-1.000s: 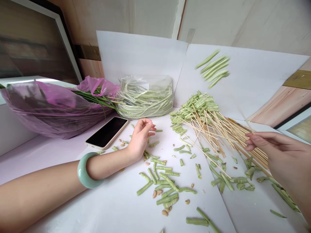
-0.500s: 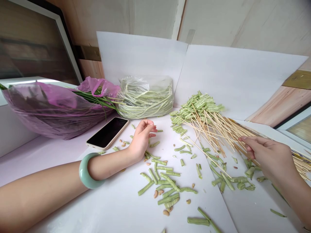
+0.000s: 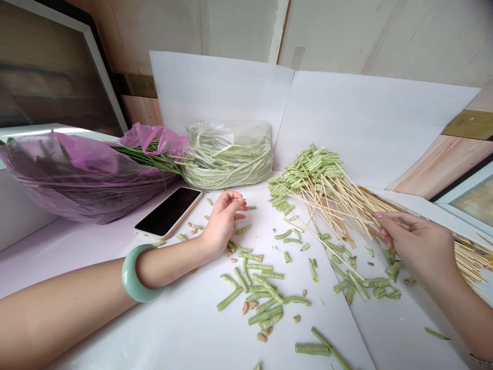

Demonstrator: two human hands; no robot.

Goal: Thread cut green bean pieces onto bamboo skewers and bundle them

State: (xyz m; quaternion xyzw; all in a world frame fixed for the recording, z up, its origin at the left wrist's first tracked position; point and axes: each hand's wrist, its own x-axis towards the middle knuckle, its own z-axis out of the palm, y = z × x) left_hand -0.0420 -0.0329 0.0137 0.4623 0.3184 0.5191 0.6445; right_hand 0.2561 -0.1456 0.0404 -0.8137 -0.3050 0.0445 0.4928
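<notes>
My left hand (image 3: 224,218) rests on the white paper, fingers loosely curled around nothing, a jade-green bangle (image 3: 133,272) on its wrist. Cut green bean pieces (image 3: 262,293) and tan seeds (image 3: 245,308) lie scattered just below it. At the right, my right hand (image 3: 416,241) lies over a spread of bamboo skewers (image 3: 339,203), its fingertips at the sticks. Whether those fingers pinch a skewer is hidden. The skewers' far ends carry threaded green bean pieces (image 3: 310,172).
A black phone (image 3: 168,210) lies near my left hand. Behind it are a clear bag of long green beans (image 3: 227,156) and a purple-wrapped bundle of green stalks (image 3: 77,174). White paper sheets (image 3: 365,128) line the wall. A window frame stands at the far left.
My right hand has moved left along the skewers, and more stick ends show beyond it. A blurred group of bean strips on the back paper in the oldest frame no longer shows.
</notes>
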